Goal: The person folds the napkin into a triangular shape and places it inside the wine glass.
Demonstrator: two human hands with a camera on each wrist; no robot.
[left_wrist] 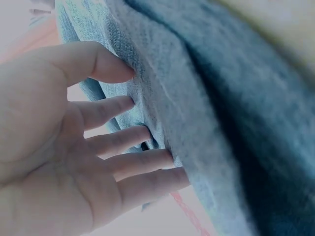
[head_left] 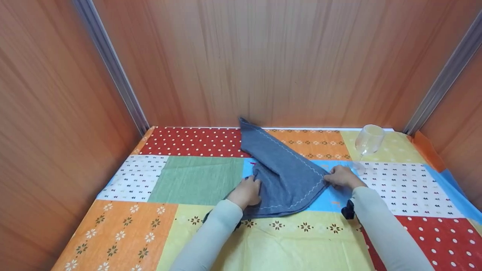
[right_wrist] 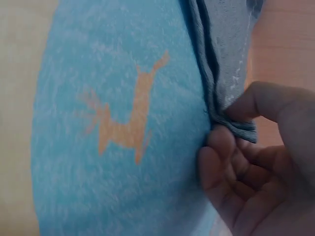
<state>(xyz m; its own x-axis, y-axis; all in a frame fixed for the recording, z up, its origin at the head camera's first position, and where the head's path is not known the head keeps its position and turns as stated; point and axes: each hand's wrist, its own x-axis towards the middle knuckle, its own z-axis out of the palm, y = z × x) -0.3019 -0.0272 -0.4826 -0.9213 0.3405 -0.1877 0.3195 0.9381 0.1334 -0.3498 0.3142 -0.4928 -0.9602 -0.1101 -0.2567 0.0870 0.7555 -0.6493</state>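
A folded grey-blue cloth with a pale wavy stitched line along its edges lies on the patchwork tablecloth. One of its corners points up at the back wall. My right hand pinches the cloth's right corner between thumb and fingers, and the layered edge shows in the right wrist view at the fingertips. At the cloth's left side is my left hand. In the left wrist view its fingers are spread and fairly straight, their tips against a loose fold of the cloth.
A clear stemmed glass stands at the back right, beyond my right hand. Wood-grain panels enclose the table at the back and both sides. The patchwork tablecloth spreads around the cloth.
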